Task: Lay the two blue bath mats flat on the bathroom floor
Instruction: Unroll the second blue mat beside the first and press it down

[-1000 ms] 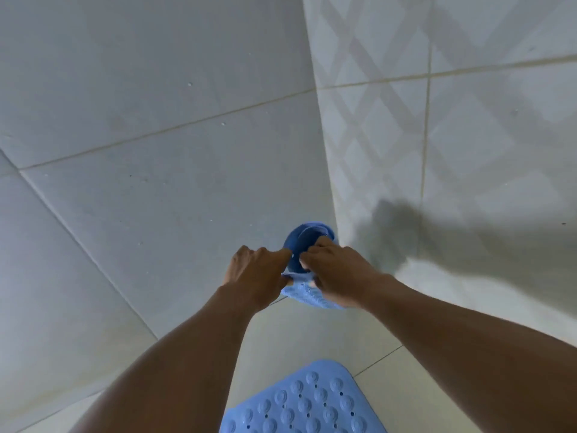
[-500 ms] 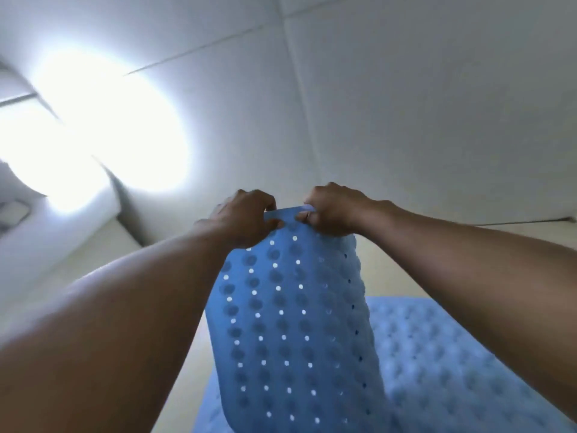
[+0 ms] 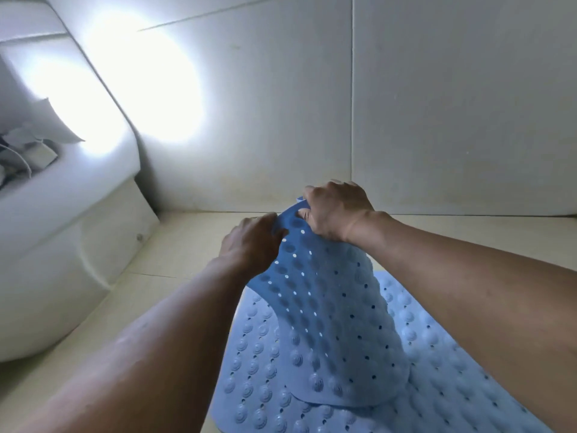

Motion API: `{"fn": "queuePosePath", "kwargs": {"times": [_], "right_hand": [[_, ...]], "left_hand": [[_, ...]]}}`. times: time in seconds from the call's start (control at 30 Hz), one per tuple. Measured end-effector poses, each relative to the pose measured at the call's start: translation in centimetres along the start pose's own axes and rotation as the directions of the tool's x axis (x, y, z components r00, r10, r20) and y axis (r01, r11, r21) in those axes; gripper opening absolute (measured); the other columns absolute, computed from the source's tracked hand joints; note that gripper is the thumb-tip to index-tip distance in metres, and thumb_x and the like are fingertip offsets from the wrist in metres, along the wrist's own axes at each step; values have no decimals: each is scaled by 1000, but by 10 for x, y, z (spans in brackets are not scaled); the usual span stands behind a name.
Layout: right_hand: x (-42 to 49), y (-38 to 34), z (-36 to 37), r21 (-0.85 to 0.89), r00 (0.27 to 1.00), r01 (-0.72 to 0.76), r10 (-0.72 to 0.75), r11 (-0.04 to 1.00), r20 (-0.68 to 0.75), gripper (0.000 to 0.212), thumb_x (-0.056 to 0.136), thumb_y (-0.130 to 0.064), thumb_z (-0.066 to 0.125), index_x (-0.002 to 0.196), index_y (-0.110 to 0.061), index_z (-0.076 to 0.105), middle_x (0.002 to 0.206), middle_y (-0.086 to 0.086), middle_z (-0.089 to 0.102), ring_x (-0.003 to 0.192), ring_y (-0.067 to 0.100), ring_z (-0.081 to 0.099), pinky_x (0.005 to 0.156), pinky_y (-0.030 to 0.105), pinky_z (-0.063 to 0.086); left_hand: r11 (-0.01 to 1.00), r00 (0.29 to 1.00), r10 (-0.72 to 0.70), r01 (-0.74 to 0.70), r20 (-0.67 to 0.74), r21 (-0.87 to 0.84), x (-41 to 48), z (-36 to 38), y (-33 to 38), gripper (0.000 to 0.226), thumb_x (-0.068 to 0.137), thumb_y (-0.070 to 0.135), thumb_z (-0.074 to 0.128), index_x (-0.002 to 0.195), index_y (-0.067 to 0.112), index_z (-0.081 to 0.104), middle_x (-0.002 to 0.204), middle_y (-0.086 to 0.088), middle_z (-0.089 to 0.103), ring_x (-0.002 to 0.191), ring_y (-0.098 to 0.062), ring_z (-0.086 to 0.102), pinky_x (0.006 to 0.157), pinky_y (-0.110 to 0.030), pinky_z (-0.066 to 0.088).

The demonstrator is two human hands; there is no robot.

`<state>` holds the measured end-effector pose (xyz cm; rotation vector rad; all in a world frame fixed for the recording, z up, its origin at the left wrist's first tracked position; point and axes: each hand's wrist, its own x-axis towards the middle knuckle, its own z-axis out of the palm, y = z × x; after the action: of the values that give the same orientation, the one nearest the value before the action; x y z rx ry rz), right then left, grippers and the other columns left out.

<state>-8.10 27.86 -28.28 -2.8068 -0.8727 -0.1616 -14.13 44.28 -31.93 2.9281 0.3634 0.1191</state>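
Head view looks down at two bare arms reaching out. Left hand (image 3: pixel 249 242) and right hand (image 3: pixel 335 212) both pinch the top edge of a blue mat (image 3: pixel 324 320), near 12 o'clock from the picture's middle. That mat hangs down, and its round bottom end rests on a second blue mat (image 3: pixel 437 370) lying flat on the floor (image 3: pixel 175 248) at 5 o'clock. A white toilet (image 3: pixel 62 245) sits at 9 o'clock.

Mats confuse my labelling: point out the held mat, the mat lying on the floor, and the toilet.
held mat (image 3: pixel 324 307), head view, its hanging middle.
floor mat (image 3: pixel 437 385), head view, bare studded area at right.
toilet (image 3: pixel 62 245), head view, its side wall.
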Motion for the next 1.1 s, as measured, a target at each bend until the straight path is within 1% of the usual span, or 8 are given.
{"fn": "queuePosePath", "kwargs": {"times": [0.2, 0.37, 0.5, 0.57, 0.67, 0.77, 0.9, 1.1], "right_hand": [[-47, -29, -30, -99, 990, -102, 110, 990, 85, 45, 100, -48, 45, 129, -16, 56, 133, 8, 61, 130, 30, 48, 103, 42, 35], [-82, -52, -59, -203, 969, -162, 195, 966, 153, 42, 91, -46, 55, 121, -17, 53, 127, 7, 61, 127, 30, 46, 99, 41, 38], [-120, -56, -72, -228, 959, -215, 249, 950, 135, 18, 90, -28, 56, 104, -21, 46, 128, 8, 61, 123, 31, 51, 88, 35, 42], [-145, -54, -77, -189, 946, -261, 290, 947, 147, 18, 90, -23, 56, 97, -25, 40, 127, 7, 61, 122, 30, 52, 82, 32, 39], [-168, -45, -84, -219, 953, -282, 298, 934, 47, 20, 92, -31, 57, 110, -24, 52, 128, 5, 60, 124, 31, 51, 88, 37, 38], [-185, -39, -69, -351, 962, -254, 198, 901, -189, 35, 91, -40, 59, 122, -23, 56, 113, 9, 65, 115, 33, 56, 89, 43, 36], [-205, -40, -46, -433, 924, -190, 11, 881, -382, 37, 79, -29, 76, 105, -8, 60, 81, 16, 67, 81, 38, 65, 73, 41, 42], [-239, -82, -71, -500, 980, 44, -136, 865, -148, 48, 91, -52, 57, 117, -12, 53, 90, 16, 73, 86, 34, 69, 91, 42, 37]], "left_hand": [[985, 985, 171, -170, 33, -26, -29, -24, -4, 29, 100, 51, 50, 100, 22, 54, 106, -7, 66, 95, -35, 60, 71, -34, 38], [934, 935, 352, -354, -34, -52, -53, -41, -8, 30, 100, 50, 50, 102, 20, 54, 106, -7, 66, 94, -36, 62, 68, -35, 38], [886, 881, 460, -464, -113, -16, -80, -47, 1, 29, 101, 46, 50, 108, 18, 55, 106, -10, 64, 94, -39, 63, 69, -35, 33], [844, 839, 535, -537, -102, 13, -95, -50, 7, 29, 102, 46, 49, 110, 19, 56, 106, -9, 64, 94, -38, 63, 72, -34, 31], [818, 808, 569, -574, -155, 7, -109, -55, 11, 27, 103, 43, 49, 112, 18, 54, 103, -7, 64, 88, -37, 62, 70, -34, 30], [829, 814, 545, -559, -202, -14, -124, -45, 9, 24, 103, 40, 49, 112, 18, 51, 98, -6, 63, 79, -36, 60, 64, -33, 32], [838, 822, 524, -545, -223, -41, -146, -35, -1, 19, 103, 37, 50, 113, 21, 50, 97, -5, 61, 71, -30, 50, 62, -33, 33], [888, 896, 434, -443, -96, -126, -201, -60, -30, 12, 100, 38, 52, 101, 27, 49, 92, -5, 64, 75, -35, 58, 63, -34, 42]]}}
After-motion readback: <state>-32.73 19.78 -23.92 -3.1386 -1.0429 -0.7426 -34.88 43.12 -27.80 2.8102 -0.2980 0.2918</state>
